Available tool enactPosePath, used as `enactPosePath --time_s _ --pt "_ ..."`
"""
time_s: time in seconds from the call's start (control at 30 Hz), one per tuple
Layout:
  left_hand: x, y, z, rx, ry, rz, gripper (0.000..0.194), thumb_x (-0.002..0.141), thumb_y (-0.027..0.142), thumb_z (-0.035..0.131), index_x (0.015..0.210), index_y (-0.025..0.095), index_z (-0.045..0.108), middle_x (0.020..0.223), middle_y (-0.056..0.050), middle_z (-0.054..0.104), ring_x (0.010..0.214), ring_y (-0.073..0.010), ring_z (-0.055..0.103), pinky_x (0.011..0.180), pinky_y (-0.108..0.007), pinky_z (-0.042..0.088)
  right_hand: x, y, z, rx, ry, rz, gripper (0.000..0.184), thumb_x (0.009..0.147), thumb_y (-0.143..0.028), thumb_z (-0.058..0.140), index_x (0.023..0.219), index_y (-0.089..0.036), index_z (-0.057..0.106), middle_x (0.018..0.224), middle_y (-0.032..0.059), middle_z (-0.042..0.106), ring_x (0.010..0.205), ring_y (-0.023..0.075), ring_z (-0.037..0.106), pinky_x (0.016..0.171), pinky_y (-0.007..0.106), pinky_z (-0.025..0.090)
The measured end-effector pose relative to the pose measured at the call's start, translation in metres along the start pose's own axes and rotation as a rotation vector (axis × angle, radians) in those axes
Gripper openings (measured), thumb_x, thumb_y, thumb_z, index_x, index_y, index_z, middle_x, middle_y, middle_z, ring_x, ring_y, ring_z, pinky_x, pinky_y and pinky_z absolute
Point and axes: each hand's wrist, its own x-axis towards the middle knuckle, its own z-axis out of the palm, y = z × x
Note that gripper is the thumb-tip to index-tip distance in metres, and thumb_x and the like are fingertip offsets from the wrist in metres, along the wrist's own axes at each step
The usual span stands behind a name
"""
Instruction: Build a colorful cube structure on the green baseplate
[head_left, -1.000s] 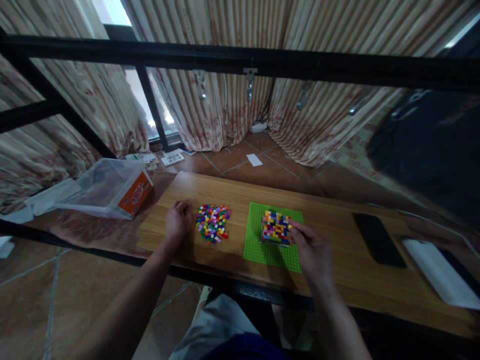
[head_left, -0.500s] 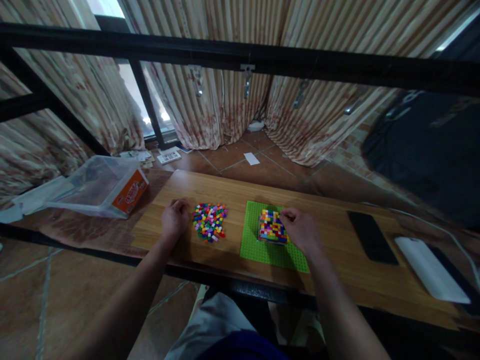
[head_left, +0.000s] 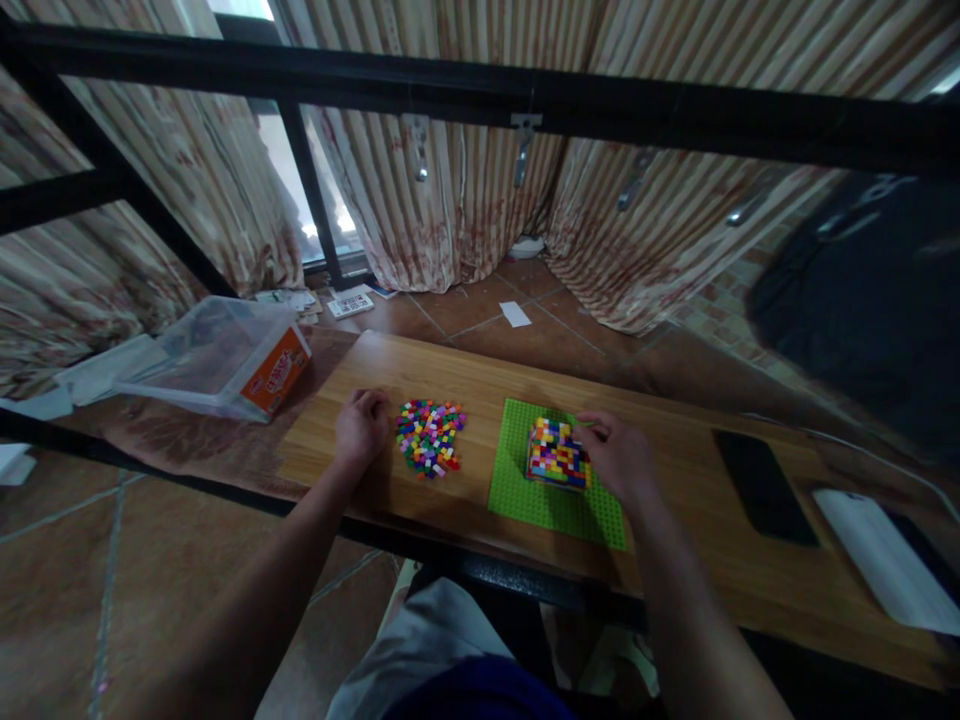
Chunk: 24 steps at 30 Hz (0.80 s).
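Observation:
A green baseplate (head_left: 525, 490) lies on the wooden table (head_left: 675, 540). On it stands a block built of many small coloured bricks (head_left: 556, 455). My right hand (head_left: 622, 458) rests against the block's right side, fingers curled toward its far right corner; whether they pinch a brick I cannot see. A loose heap of small coloured bricks (head_left: 429, 437) lies left of the plate. My left hand (head_left: 361, 428) sits fisted on the table just left of that heap, touching its edge, with nothing visible in it.
A clear plastic box with an orange label (head_left: 225, 358) lies at the table's left end. A black phone (head_left: 763, 487) and a white flat device (head_left: 885, 570) lie at the right. A black metal frame bar (head_left: 480, 95) crosses overhead; curtains hang behind.
My right hand has shifted from the block's near right side to its far right corner and stays against it. The left hand keeps its place beside the heap. The camera view shifted slightly.

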Motion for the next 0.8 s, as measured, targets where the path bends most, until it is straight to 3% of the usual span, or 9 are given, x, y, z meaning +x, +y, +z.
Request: enactPosePath --time_s 0.2,0.33,0.57,0.8 --pt "-0.001 0.000 -0.001 0.004 -0.001 -0.002 0.026 0.083 0.015 0.046 0.090 0.018 0.071 0.103 -0.010 0.070 0.096 -0.0232 0.066 0.087 -0.032 0.050 0.000 -0.001 0.003 -0.015 0.111 -0.004 0.035 0.082 -0.042 0.052 0.096 -0.019 0.073 0.087 0.0088 0.075 0.079 0.0215 0.068 0.075 0.034 0.049" --pt "-0.001 0.000 0.000 0.003 0.004 -0.010 0.025 0.083 0.016 0.047 0.089 0.018 0.071 0.103 -0.010 0.070 0.097 -0.0231 0.066 0.087 -0.031 0.050 0.000 -0.006 0.010 -0.059 0.098 -0.010 0.038 0.083 -0.046 0.051 0.096 -0.019 0.074 0.091 0.0095 0.075 0.081 0.0215 0.067 0.077 0.034 0.048" --pt "-0.001 -0.002 0.002 0.008 0.011 -0.005 0.025 0.084 0.016 0.047 0.089 0.018 0.071 0.103 -0.010 0.069 0.097 -0.0226 0.066 0.086 -0.031 0.050 -0.004 -0.001 0.019 0.065 0.061 -0.008 0.042 0.084 -0.051 0.050 0.090 -0.018 0.074 0.093 0.0102 0.076 0.083 0.0224 0.067 0.077 0.033 0.048" --pt "-0.002 -0.001 0.003 0.022 0.011 -0.014 0.025 0.084 0.016 0.048 0.090 0.018 0.072 0.104 -0.010 0.070 0.097 -0.0220 0.065 0.086 -0.030 0.050 -0.008 0.000 0.023 0.091 0.062 -0.012 0.044 0.084 -0.054 0.048 0.077 -0.018 0.072 0.081 0.0096 0.074 0.075 0.0217 0.064 0.073 0.032 0.045"
